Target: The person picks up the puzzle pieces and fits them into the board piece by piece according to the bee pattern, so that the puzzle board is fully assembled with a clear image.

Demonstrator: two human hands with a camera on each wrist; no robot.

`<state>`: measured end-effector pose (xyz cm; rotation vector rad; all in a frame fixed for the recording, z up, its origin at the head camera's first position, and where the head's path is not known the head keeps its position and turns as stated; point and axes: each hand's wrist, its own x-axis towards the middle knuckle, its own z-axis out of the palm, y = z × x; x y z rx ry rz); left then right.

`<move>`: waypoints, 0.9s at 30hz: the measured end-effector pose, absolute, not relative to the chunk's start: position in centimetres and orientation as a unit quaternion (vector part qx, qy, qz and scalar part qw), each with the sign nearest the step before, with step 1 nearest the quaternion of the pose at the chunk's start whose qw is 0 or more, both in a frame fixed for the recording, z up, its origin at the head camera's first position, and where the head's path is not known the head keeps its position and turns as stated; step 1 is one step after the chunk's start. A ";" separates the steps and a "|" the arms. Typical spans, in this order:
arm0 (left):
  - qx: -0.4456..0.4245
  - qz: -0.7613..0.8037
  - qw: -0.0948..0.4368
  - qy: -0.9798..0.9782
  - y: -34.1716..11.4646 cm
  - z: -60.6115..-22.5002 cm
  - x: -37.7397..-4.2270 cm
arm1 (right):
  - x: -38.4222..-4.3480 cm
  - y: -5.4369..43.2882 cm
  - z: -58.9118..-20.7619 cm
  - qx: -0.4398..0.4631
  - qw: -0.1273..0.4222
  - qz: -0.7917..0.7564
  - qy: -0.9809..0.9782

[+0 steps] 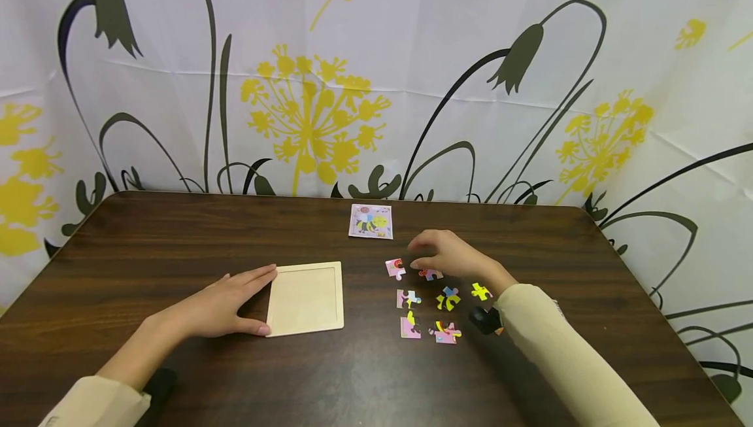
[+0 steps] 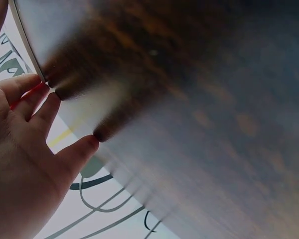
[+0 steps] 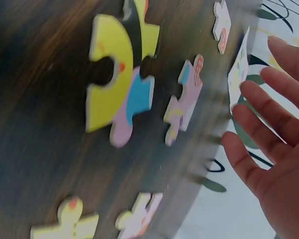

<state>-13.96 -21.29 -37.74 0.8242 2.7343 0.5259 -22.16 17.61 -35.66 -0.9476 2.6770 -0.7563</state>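
Note:
A pale wooden puzzle tray (image 1: 306,299) with a raised rim lies on the table. My left hand (image 1: 220,306) rests at its left side, thumb and fingers spread along the edge; in the left wrist view the left hand (image 2: 32,144) has its fingertips on the table surface. Over the back row of loose jigsaw pieces hovers my right hand (image 1: 453,254), holding nothing. A pink piece (image 1: 395,269) lies left of its fingertips, another pink piece (image 1: 431,274) partly beneath it. In the right wrist view its fingers extend above a yellow, black and blue piece (image 3: 109,45).
Several more pieces, such as a yellow one (image 1: 481,291) and a pink-yellow one (image 1: 446,333), lie nearer the front. A bee picture card (image 1: 370,222) lies at the back of the dark wooden table (image 1: 235,381). Behind hangs a flowered curtain (image 1: 441,8).

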 end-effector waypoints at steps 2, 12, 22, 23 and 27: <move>0.281 0.179 0.118 0.935 -21.3 -37.8 -14.0 | -22.3 17.2 -35.8 -0.321 0.112 -0.258 0.904; 0.281 0.185 0.113 0.935 -21.3 -38.0 -13.8 | -22.8 16.1 -37.3 -0.319 0.129 -0.253 0.904; 0.275 0.194 0.118 0.934 -21.4 -38.1 -13.6 | -22.7 16.0 -38.0 -0.330 0.108 -0.233 0.908; 0.275 0.193 0.118 0.934 -21.4 -38.1 -13.6 | -22.6 16.0 -38.0 -0.332 0.105 -0.231 0.909; 0.271 0.194 0.124 0.935 -21.5 -38.2 -13.7 | -22.6 16.0 -38.1 -0.331 0.101 -0.223 0.911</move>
